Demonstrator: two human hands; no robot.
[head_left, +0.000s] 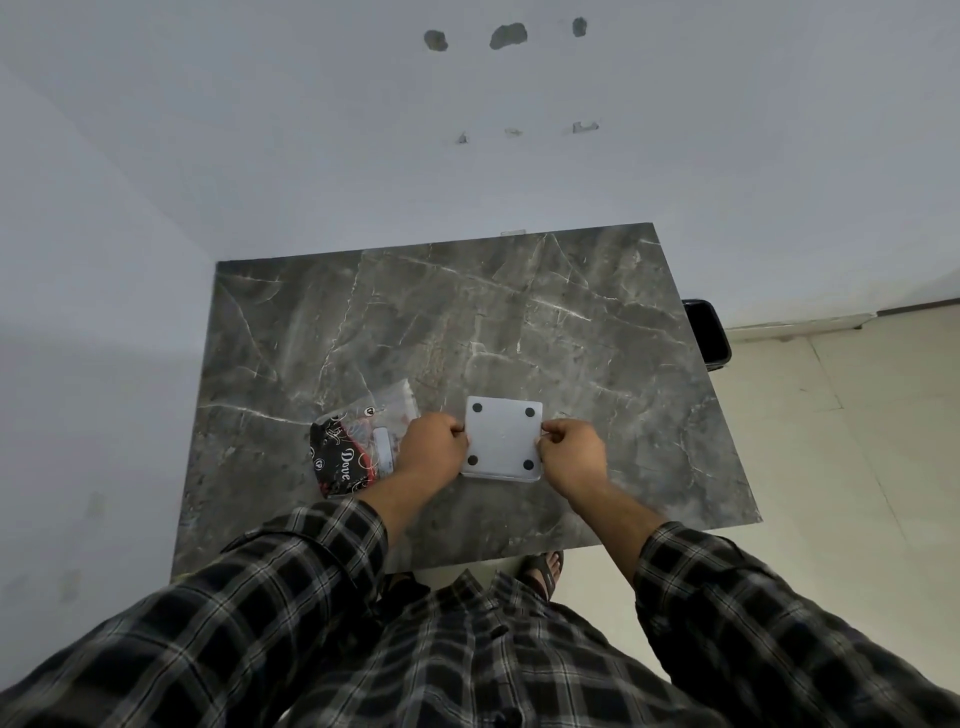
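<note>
Currently both hands grip one object: the left hand pinches the left edge of the white square slab, and the right hand pinches the right edge, fingers curled on each side. The slab is near the front middle of the table, underside up, with four black round feet showing at its corners. Cannot tell whether it rests on the top or is held just off it. Risks, as judged: the hold is at thin edges with fingertips only, so a smooth slab could slip out while being turned and drop onto the hard top, which might crack it or knock a foot loose. A turn to the left could also catch the plastic bag, which lies just beside the left hand with a black-and-red "Dove" printed pouch and a small white piece inside. The bag could then be dragged toward the front edge. Surface: dark grey marble-pattern top, pale veins, hard, slightly glossy. Room: the table is set into a corner of plain pale walls, and the far wall shows patched spots. A black seat is at the right edge, with pale tiled floor beyond.
</note>
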